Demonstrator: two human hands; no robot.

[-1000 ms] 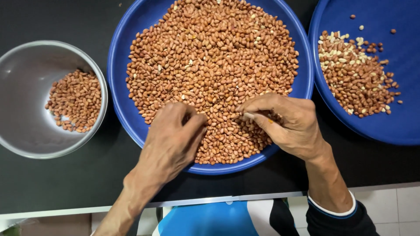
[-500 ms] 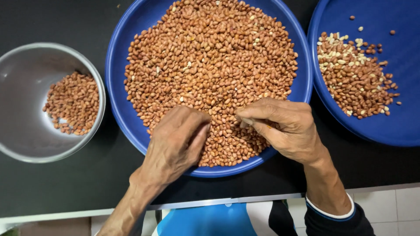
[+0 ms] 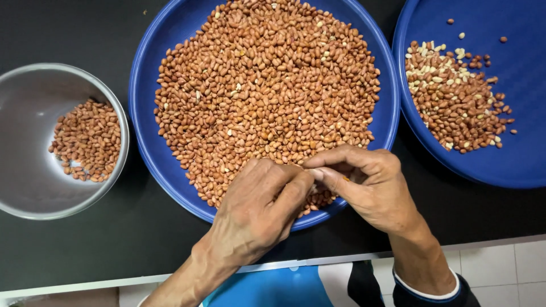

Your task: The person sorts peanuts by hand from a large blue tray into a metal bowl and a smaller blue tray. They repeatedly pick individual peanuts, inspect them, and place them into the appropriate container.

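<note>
A big round blue plate [image 3: 165, 74] in the middle is heaped with red-brown peanuts [image 3: 267, 91]. My left hand [image 3: 256, 213] rests palm down on the near edge of that heap, its fingers curled over nuts. My right hand [image 3: 367, 185] is beside it, fingertips pinched together against the left fingers; a peanut seems held in the pinch but is mostly hidden. Both hands cover the plate's near rim.
A steel bowl [image 3: 28, 182] at left holds a small pile of peanuts [image 3: 85, 139]. A second blue plate [image 3: 512, 165] at right carries a smaller pile with pale skinless nuts [image 3: 455, 96]. All stand on a black counter [image 3: 114, 250] with a white edge.
Both hands have drawn closer together at the heap's near edge; my right fingertips now meet my left fingers. The plates and bowl have not moved.
</note>
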